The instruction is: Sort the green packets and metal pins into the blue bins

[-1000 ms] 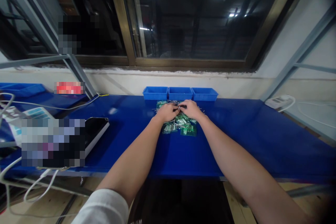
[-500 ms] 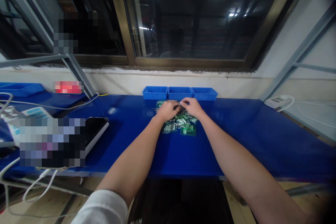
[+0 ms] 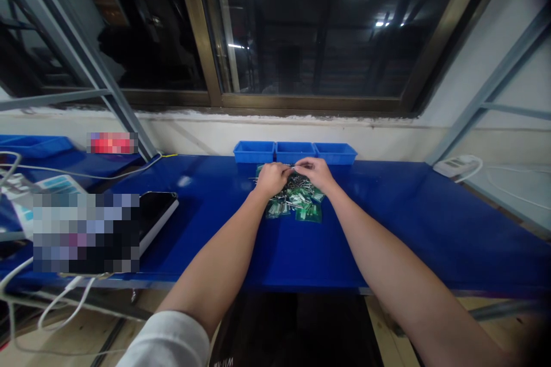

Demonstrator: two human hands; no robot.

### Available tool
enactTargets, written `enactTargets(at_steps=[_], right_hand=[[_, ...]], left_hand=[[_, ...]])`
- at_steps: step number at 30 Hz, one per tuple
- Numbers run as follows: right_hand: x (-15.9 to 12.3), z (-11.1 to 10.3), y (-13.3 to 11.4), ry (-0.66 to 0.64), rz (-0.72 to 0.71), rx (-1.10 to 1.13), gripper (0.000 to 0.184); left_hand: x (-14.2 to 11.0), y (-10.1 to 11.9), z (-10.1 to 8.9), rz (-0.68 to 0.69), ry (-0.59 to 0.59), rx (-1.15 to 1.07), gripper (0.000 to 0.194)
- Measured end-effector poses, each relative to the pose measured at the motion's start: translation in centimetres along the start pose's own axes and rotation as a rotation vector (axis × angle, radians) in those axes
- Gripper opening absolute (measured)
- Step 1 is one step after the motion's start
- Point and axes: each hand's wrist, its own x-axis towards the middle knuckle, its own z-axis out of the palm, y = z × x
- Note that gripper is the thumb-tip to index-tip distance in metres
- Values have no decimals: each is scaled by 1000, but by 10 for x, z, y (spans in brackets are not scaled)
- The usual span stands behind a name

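Note:
Over a heap of thin metal pieces (image 3: pixel 297 188), my left hand (image 3: pixel 272 178) and my right hand (image 3: pixel 316 173) meet fingertip to fingertip. Both have their fingers closed in a pinch. A small pale bit shows between the fingertips, too tiny to name. Around and under the metal pieces lie small greenish clear packets (image 3: pixel 309 214), with light strips and metal bits in or on them. Part of the heap is hidden beneath my hands.
Three joined blue bins (image 3: pixel 295 152) stand behind the heap against the wall. On the left of the blue table (image 3: pixel 206 212) lies a dark flat device (image 3: pixel 158 206) with white cables. A white power strip (image 3: pixel 457 165) sits at the far right.
My right hand has shifted slightly, and its fingers lie flatter toward the left hand. The heap looks the same, and my left hand has barely moved.

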Motion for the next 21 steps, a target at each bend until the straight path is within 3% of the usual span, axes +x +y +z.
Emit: enactTargets(at_steps=[5, 10, 15, 21], right_hand=[[3, -3, 6, 129, 26, -23, 20], [5, -11, 14, 252, 15, -297, 33], [7, -16, 14, 230, 91, -541, 50], [9, -15, 11, 175, 160, -662, 59]], left_hand=[[0, 0, 1, -83, 123, -78, 36], [-1, -7, 3, -211, 221, -98, 33], [-2, -7, 3, -241, 156, -33, 28], [-2, -5, 5, -222, 63, 56, 27]])
